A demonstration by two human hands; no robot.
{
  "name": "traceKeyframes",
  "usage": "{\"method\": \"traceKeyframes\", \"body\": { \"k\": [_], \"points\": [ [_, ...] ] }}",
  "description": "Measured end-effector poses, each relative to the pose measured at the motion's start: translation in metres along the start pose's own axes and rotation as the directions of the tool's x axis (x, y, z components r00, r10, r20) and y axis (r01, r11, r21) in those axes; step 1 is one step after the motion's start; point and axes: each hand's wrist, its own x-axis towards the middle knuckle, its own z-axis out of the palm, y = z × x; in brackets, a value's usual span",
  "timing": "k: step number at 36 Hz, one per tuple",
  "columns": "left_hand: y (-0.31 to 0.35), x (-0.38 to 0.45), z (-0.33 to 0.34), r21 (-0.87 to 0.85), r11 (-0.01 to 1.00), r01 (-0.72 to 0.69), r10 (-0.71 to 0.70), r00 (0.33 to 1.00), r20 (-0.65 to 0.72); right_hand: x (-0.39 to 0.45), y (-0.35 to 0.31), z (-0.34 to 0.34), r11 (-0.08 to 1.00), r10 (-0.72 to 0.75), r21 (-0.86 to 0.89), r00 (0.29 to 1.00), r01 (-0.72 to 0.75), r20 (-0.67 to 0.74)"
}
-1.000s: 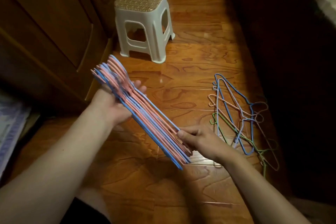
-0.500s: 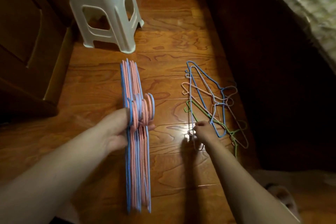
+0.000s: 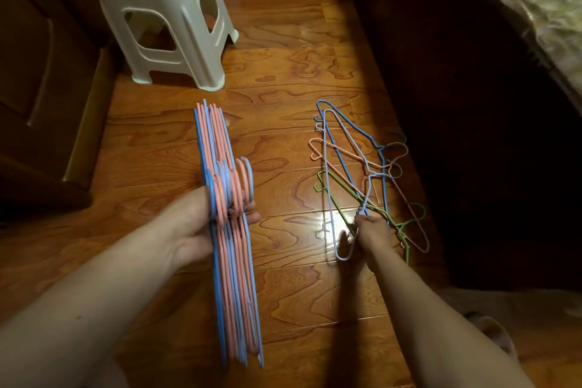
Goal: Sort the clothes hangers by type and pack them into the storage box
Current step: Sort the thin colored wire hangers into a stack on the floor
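A thick stack of pink and blue flat plastic hangers [image 3: 234,287] is held edge-on above the wooden floor. My left hand [image 3: 195,227] is shut on it near the hooks. To the right, a loose pile of thin wire hangers [image 3: 359,167] in blue, pale lilac, pink and green lies on the floor. My right hand [image 3: 370,235] rests on the pile's near end, fingers closed around the lilac hanger's lower corner and the wires beside it. No storage box is in view.
A white plastic stool [image 3: 163,16] stands at the far left on the floor. A dark wooden cabinet [image 3: 37,79] runs along the left. A dark bed base [image 3: 472,104] with pale bedding [image 3: 541,10] borders the right.
The stack turned from slanted to straight fore-and-aft in my left hand. My right hand let go of its lower end, moved right and closed on the wire hangers.
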Motion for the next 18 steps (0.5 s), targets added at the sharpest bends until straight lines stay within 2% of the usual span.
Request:
{"method": "traceKeyframes", "body": {
  "k": [4,7,13,18],
  "points": [
    [0.003,-0.001,-0.002,0.023,1.000,-0.001,0.001,1.000,0.002,-0.005,-0.013,0.002,0.980,-0.013,0.195,0.992,0.037,-0.123],
    [0.004,-0.001,-0.003,0.036,0.999,0.002,-0.002,1.000,0.007,0.001,-0.020,0.003,0.971,-0.019,0.233,0.990,0.053,-0.142],
    [0.005,-0.006,-0.003,0.027,1.000,-0.005,0.005,1.000,0.017,-0.009,-0.022,0.007,0.979,-0.183,0.066,0.976,0.192,-0.121],
    [0.007,-0.007,-0.005,0.008,0.999,-0.037,0.037,0.999,0.036,-0.036,-0.005,0.009,0.907,-0.393,-0.180,0.919,0.382,-0.029]
  ]
}}
